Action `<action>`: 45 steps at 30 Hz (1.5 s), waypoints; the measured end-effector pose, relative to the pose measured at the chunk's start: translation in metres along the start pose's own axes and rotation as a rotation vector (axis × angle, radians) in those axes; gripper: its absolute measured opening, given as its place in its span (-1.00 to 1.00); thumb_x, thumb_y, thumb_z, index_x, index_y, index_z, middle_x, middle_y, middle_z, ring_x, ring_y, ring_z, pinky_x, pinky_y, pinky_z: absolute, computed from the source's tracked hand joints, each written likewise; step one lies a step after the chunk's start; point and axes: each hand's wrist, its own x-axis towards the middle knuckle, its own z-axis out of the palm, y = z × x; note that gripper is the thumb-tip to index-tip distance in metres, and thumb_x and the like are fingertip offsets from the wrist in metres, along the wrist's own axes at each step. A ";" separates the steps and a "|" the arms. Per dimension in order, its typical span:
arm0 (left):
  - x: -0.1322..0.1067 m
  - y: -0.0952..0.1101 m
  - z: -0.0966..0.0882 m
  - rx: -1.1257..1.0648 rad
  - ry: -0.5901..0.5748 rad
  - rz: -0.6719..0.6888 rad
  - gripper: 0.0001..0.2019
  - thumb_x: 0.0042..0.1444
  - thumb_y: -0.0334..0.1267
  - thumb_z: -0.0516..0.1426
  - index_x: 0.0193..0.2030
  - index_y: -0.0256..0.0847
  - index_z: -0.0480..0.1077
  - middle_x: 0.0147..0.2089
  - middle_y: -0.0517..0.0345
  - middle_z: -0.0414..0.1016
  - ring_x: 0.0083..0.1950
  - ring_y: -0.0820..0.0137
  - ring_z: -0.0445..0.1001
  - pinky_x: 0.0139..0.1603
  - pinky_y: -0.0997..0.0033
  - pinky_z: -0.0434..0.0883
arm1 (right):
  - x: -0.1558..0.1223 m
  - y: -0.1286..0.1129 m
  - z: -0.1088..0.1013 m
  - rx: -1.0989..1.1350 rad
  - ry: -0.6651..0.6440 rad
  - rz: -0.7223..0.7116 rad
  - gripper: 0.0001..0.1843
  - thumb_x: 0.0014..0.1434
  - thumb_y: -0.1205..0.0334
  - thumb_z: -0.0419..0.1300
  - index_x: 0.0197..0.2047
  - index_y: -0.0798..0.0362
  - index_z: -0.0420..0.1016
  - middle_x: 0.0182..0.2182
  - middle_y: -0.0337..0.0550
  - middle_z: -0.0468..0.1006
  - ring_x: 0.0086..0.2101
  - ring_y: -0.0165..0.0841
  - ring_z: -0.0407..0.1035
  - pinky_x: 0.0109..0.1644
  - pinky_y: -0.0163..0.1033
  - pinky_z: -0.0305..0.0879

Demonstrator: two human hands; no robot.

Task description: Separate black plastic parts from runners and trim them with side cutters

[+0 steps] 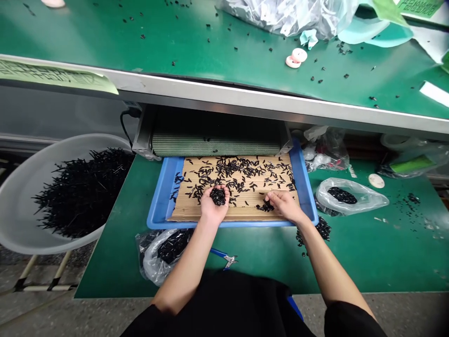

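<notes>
Green workbench (386,267) runs beneath the person's forearms, with blue-handled pliers (224,258) on it beside a clear plastic bag (157,264) of black pieces. Just ahead sits a blue plastic tray (164,196) lined with a ribbed tan mat (185,210). Over the mat, the left hand (212,206) is cupped, grasping a clump of short black pieces (218,196), while the right hand (286,206) lies palm down with fingers extended, just beside a small heap (264,206). More pieces lie strewn across the mat. Left of the tray, a grey plastic basin (21,196) holds a dense black mass. Farther off, an upper green bench (87,37) carries scattered black bits.
</notes>
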 end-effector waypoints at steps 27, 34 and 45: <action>0.000 0.001 -0.002 -0.043 -0.015 -0.003 -0.80 0.32 -0.19 0.12 -0.09 -0.30 0.40 -0.20 0.13 0.46 -0.28 0.47 0.47 -0.32 0.44 0.49 | 0.025 -0.031 0.041 -1.138 -0.333 0.035 -0.79 0.25 0.44 0.10 -0.35 0.28 0.55 -0.31 0.33 0.60 -0.21 -0.10 0.55 -0.05 -0.05 0.42; 0.000 0.001 -0.004 -0.012 -0.038 0.008 -0.80 0.31 -0.17 0.13 -0.11 -0.30 0.40 -0.21 0.14 0.45 -0.29 0.48 0.46 -0.33 0.44 0.48 | -0.014 -0.017 -0.015 -0.229 -0.231 -0.036 -0.59 0.44 -0.09 -0.18 -0.19 0.01 0.30 -0.67 -0.52 -0.02 -0.72 -0.52 -0.16 -0.70 -0.46 -0.03; -0.063 -0.070 -0.014 0.279 -0.194 -0.300 -0.78 0.22 -0.34 0.04 -0.44 -0.32 0.37 -0.34 0.03 0.40 -0.34 0.42 0.43 -0.38 0.48 0.44 | -0.150 0.061 0.013 1.343 0.080 -0.156 -0.71 0.30 0.09 0.09 -0.41 -0.02 0.13 -0.66 -0.53 -0.13 -0.69 -0.59 -0.40 -0.74 -0.56 -0.29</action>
